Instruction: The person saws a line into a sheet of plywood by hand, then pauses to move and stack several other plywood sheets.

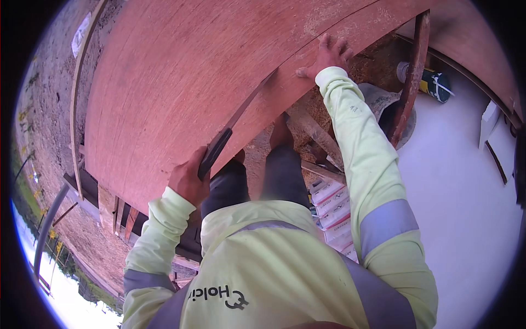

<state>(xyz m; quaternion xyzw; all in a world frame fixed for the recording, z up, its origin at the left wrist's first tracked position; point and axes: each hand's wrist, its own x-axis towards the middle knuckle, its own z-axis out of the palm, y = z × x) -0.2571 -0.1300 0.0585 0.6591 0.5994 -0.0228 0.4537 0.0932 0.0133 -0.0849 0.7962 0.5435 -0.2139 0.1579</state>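
My left hand [185, 178] is closed round the black handle [215, 151] of a handsaw. The saw's long blade [249, 101] runs up and to the right along a reddish plywood sheet [159, 88], lying in line with a cut or line near the sheet's lower edge. My right hand [329, 57] rests on the sheet beyond the blade's tip, near that edge, with its fingers spread. My legs show below the sheet.
A wooden post [408, 88] stands right of my right arm, with a dark bucket [394, 126] and a green cylindrical container [435, 85] nearby. Stacked white boxes [331, 208] sit below. A thin wooden strip [76, 109] lies along the left.
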